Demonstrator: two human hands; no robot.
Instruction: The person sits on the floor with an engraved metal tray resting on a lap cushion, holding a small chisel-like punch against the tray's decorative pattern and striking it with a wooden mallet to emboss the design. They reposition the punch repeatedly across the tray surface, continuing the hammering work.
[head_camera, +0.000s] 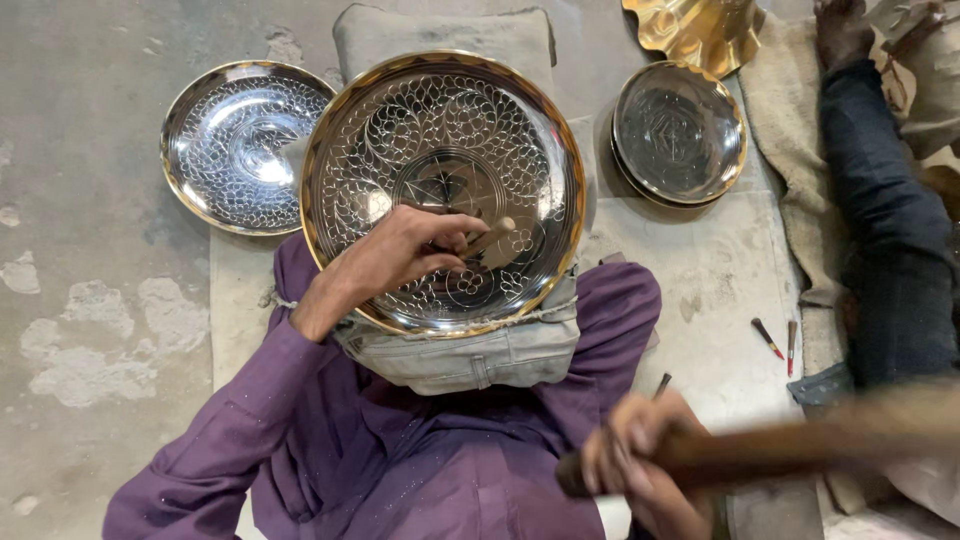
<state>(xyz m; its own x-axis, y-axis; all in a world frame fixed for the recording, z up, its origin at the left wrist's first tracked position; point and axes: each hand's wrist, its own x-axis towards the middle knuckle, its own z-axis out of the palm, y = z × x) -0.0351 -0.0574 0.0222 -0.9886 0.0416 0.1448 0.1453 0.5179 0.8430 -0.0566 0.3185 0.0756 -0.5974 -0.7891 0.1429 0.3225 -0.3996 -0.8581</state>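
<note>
Chisel work on the big engraved plate (443, 190), which rests tilted on a folded cloth pad (470, 355) in the person's lap. Left hand (395, 255) has its fingers (455, 228) closed around a small chisel (492, 238), tip down on the lower part of the pattern, so the plate sits right under those fingers, touching the tool. Right hand (635, 450) is wrapped tight around a wooden mallet handle (790, 445), blurred, well off to the side of the plate. I'd say keep the chisel steady on the line and the taps light. Two more plates (245, 145) (680, 132) lie on the floor.
</note>
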